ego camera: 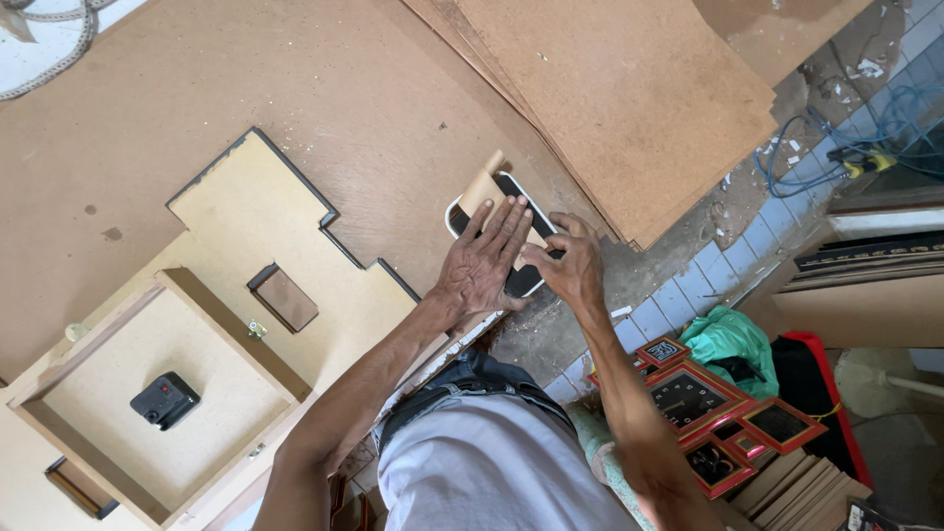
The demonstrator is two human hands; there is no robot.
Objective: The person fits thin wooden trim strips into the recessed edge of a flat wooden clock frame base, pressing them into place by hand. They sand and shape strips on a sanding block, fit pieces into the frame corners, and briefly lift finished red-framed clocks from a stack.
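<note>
A small black panel with a white rim (523,280) lies on the brown board table (324,88). A strip of tan paper tape (484,187) covers part of it and curls up at the far end. My left hand (484,261) lies flat on the tape, fingers spread. My right hand (570,265) presses fingertips on the panel's right edge, next to the left hand.
A stepped fibreboard clock back (246,211) with a black clock mechanism (164,400) lies at left. Stacked brown boards (629,88) sit at upper right. On the floor are red-framed clocks (708,408), a green bag (733,339) and blue cables (875,128).
</note>
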